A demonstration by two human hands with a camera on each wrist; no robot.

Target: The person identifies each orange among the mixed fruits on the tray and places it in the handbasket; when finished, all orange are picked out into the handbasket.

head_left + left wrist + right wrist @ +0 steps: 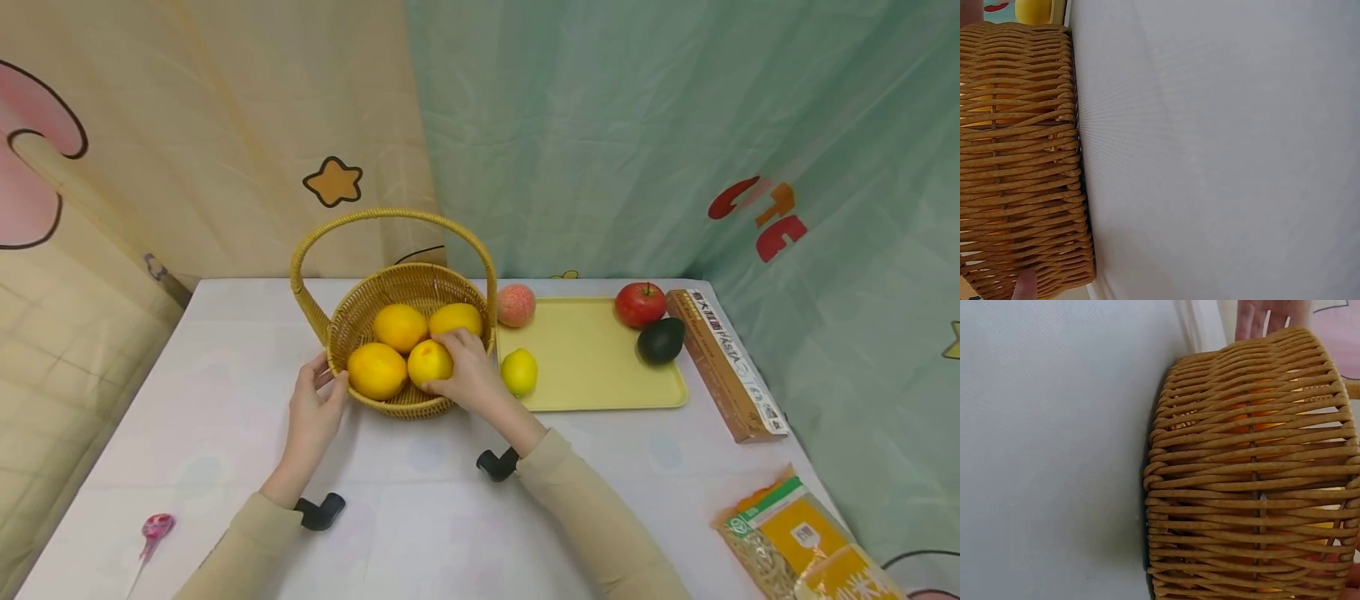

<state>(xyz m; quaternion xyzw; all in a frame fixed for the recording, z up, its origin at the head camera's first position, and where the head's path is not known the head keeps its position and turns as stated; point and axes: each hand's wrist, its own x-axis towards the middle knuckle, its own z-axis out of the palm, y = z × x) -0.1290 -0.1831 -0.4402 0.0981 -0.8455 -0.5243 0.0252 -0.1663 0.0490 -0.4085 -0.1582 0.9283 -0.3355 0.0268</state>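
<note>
A wicker basket [397,410] with a tall hoop handle stands on the table, holding several yellow fruits, such as the one at the front left [377,371]. My right hand [471,372] reaches over the basket's right rim and grips a rounded yellow fruit [430,364] with an orange patch, thumb in front and fingers behind. Against the left side of the basket rests my left hand [313,415], its fingers fairly straight. One left fingertip [1025,287] touches the woven wall in the left wrist view. The right wrist view shows mostly the basket's outer weave [1254,469].
Right of the basket lies a yellow tray [585,358] with a lemon [519,372], pink peach [517,305], red apple [640,304] and dark avocado [661,341]. Beyond are a pasta box [727,367] and a noodle packet [802,533]. A lollipop [157,527] lies front left.
</note>
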